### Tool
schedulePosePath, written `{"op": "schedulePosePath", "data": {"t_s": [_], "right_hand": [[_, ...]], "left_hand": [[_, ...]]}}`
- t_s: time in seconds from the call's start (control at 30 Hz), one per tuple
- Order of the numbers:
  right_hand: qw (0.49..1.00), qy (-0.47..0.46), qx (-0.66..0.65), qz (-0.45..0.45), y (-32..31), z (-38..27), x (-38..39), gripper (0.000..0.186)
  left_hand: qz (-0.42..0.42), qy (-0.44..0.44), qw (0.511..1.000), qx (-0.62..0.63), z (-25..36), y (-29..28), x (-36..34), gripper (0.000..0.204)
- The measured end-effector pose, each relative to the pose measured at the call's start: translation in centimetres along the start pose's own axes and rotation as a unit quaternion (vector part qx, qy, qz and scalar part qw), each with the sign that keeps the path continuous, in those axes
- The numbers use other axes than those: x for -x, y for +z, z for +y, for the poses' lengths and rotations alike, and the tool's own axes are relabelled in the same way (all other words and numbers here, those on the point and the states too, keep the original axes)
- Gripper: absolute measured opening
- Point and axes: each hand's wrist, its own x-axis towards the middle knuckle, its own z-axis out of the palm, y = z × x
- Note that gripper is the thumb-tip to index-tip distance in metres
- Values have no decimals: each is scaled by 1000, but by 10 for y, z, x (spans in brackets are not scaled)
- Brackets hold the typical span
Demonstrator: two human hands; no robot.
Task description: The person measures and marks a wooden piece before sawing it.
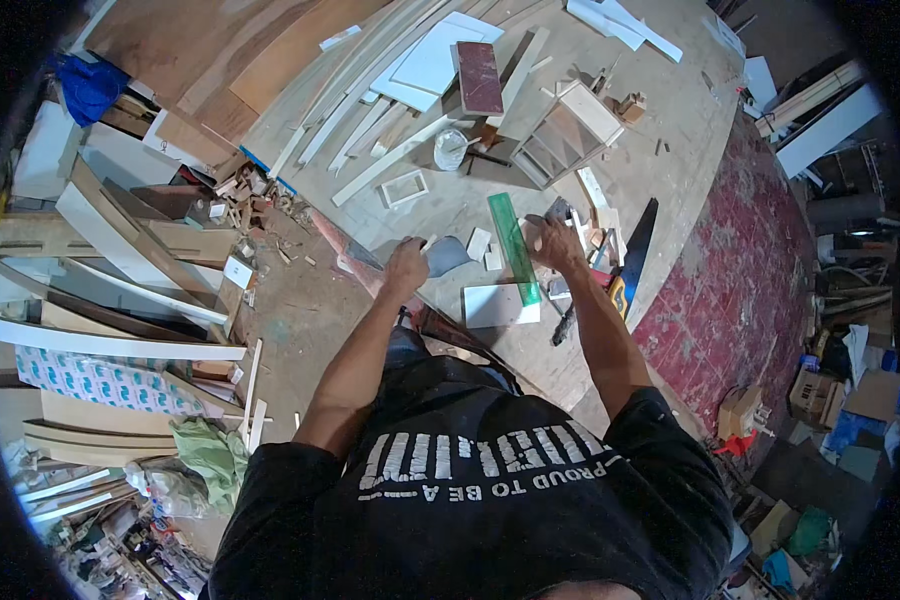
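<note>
My left hand (406,266) is closed, with the tip of a small pale stick (429,243) showing at its fingers. Beside it a dark grey sheet (452,256) lies on the worktable. My right hand (560,246) is curled just right of a green see-through ruler (513,247); what its fingers hold is hidden. The ruler's near end overlaps a white board (490,307). Small white blocks (479,243) lie between the hands. Right of my right hand is a handsaw (638,255) with a yellow and black handle.
Beyond my hands stand a small wooden frame cabinet (567,135), a white tub (450,149) and a dark red block (480,78). Long wood strips and white panels (435,62) cover the table's far left. Curved boards (120,345) are stacked at left. A red-stained surface (735,270) lies right.
</note>
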Motion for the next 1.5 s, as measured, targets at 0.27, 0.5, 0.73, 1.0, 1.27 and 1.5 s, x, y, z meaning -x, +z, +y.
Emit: {"op": "schedulePosePath", "data": {"t_s": [0.27, 0.5, 0.73, 1.0, 1.27, 1.5], "right_hand": [[974, 172, -142, 47, -10, 22, 39, 58], [662, 126, -735, -73, -38, -82, 95, 28], [899, 18, -435, 53, -62, -116, 102, 51], [882, -7, -461, 97, -66, -125, 126, 45], [879, -71, -446, 153, -59, -135, 129, 29], [870, -137, -440, 179, -61, -135, 136, 30]], "left_hand": [[156, 70, 969, -180, 31, 17, 21, 35], [174, -40, 966, 189, 61, 10, 32, 31], [-9, -5, 858, 513, 93, -13, 70, 32], [-100, -114, 766, 625, 122, -33, 106, 21], [-136, -102, 763, 624, 116, -25, 105, 25], [-151, -73, 752, 638, 116, -24, 111, 30]]}}
